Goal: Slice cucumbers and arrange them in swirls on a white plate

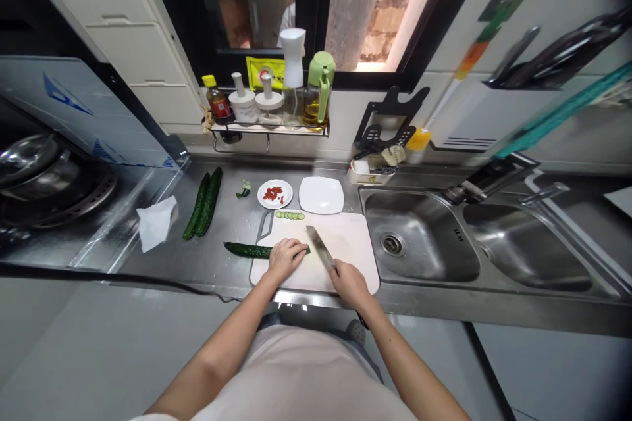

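A white cutting board [350, 237] lies on the steel counter in front of me. My left hand [285, 258] presses down on a dark green cucumber [244, 250] that lies across the board's left edge. My right hand [349, 281] grips the handle of a knife [318, 245], whose blade points away from me, its edge at the cucumber's right end. A short row of cucumber slices [290, 215] rests at the board's far edge.
Two whole cucumbers [203, 204] and a crumpled tissue [155, 222] lie to the left. A small plate of red chilli pieces [274, 193] and a bare white plate [320, 195] sit behind the board. A double sink [419, 243] is on the right, a condiment rack [269, 125] by the window.
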Demonstrator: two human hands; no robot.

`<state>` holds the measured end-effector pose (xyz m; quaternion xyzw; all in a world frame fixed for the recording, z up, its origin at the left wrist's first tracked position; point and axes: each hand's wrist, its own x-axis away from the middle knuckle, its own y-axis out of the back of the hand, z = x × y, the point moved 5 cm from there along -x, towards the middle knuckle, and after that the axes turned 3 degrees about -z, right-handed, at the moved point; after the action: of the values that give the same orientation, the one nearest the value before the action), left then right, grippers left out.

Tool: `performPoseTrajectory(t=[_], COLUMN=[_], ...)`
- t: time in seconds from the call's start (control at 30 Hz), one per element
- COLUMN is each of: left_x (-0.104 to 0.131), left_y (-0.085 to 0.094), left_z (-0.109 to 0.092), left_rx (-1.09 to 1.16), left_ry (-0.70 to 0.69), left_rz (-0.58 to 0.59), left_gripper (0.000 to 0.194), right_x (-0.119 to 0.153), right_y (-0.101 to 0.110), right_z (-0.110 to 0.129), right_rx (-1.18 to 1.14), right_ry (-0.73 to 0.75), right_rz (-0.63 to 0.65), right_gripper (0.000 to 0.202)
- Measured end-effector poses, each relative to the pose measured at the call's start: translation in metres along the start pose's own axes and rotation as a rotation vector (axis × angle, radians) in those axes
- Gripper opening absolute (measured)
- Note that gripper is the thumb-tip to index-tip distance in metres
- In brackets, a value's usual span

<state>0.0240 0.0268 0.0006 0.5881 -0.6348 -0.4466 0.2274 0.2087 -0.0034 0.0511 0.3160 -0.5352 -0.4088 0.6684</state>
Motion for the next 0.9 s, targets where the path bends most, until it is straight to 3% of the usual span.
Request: performPoseTrajectory(t=[0.27,0.9], left_x=[0.003,0.001], left_y=[-0.001,-0.005], left_z=[-0.002,0.000], left_rx=[-0.036,-0.050], left_ry=[-0.048,-0.034], left_rz=[-0.017,0.012], left_gripper=[0.025,0.027], right_x=[0.002,0.001], right_y=[-0.004,-0.009], right_z=[0.019,0.023], right_rx=[0.002,-0.003], right_ry=[0.025,0.021], right_rz=[0.001,-0.017], right_gripper=[0.034,0.032])
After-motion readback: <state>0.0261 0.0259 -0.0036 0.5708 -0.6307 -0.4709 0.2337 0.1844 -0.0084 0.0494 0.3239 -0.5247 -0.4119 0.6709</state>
